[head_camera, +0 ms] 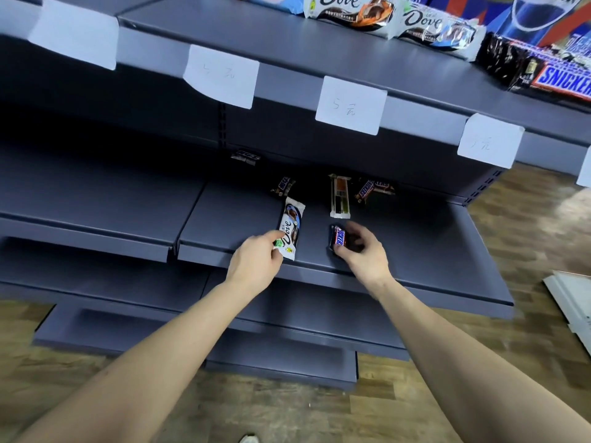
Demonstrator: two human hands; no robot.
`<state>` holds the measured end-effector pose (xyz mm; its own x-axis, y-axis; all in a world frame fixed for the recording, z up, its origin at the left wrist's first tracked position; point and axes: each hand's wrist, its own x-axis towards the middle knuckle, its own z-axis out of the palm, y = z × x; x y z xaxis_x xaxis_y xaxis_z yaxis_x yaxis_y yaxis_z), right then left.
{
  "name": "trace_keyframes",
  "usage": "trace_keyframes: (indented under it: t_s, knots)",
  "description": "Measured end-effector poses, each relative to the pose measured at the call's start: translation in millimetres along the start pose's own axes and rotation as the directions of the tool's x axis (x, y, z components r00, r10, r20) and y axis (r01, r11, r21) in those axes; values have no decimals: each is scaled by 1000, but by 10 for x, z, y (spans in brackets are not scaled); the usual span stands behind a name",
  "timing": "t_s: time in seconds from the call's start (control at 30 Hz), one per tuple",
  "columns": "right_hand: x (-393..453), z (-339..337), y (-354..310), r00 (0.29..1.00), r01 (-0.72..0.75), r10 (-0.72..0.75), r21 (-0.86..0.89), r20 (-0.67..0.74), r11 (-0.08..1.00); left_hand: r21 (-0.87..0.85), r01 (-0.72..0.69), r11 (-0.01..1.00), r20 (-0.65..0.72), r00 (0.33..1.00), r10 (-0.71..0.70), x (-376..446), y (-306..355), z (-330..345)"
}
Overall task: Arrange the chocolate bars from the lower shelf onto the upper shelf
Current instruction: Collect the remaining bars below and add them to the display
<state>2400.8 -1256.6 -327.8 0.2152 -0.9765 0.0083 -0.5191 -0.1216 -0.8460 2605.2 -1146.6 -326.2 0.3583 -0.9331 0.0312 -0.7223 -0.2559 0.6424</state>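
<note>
Right now your left hand [256, 260] pinches the near end of a white Dove bar [290, 230] at frame centre, while your right hand [363, 251] curls around a Snickers bar [339, 239] just beside it, both on the lower shelf [431, 251]. Farther back lie more loose bars [372, 188]. Along the top edge, the upper shelf [256, 36] carries Dove bars [348, 9].

Both forearms are bare, with no sleeves, watch or rings showing on the left hand [256, 260] or the right hand [363, 251], and the nails are short.
</note>
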Motion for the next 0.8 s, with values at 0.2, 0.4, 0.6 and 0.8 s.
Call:
trace_keyframes:
  t_s: [0.2, 0.4, 0.6, 0.8]
  knots:
    - [13, -119, 29, 989, -136, 114, 272, 94, 953, 53, 9, 999, 10, 1000, -10, -37, 58, 61]
    - [17, -89, 110, 999, 30, -27, -84, 43, 996, 216, 52, 975, -76, 996, -37, 0, 260, 92]
    - [18, -185, 167, 995, 61, -54, -79, 89, 995, 280, 98, 955, -142, 988, -60, 103, 379, 242]
    - [48, -201, 158, 993, 53, -42, -97, 111, 994, 321, 64, 945, -95, 995, -34, 127, 361, 226]
